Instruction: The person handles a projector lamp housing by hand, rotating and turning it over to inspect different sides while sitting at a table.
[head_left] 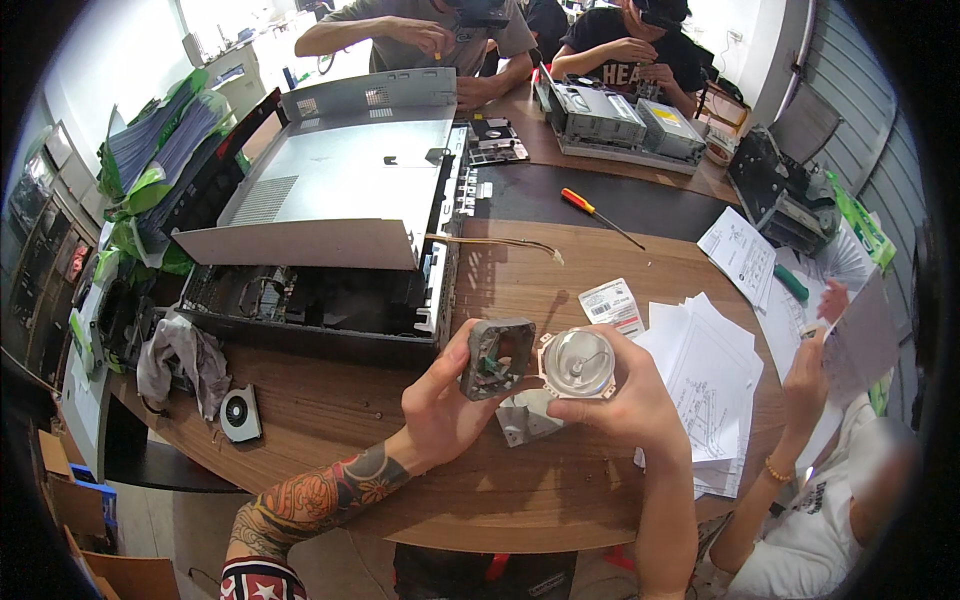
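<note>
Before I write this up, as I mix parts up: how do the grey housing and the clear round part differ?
The grey housing, in the left hand, is boxy and dull; the clear round part, in the right hand, has a circular, shiny face. The grey housing shows an open hollow with something green inside, while the clear round part's face looks glassy and covered. Both are held above the wooden table.

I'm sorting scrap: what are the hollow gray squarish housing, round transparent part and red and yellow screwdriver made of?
Hollow gray squarish housing: perhaps cast metal, from its matte walls; plastic is possible.
Round transparent part: plastic or glass, smooth and see-through; its pale, opaque rim may be plastic.
Red and yellow screwdriver: likely plastic handle, brightly colored; slim shaft probably metal.
</note>
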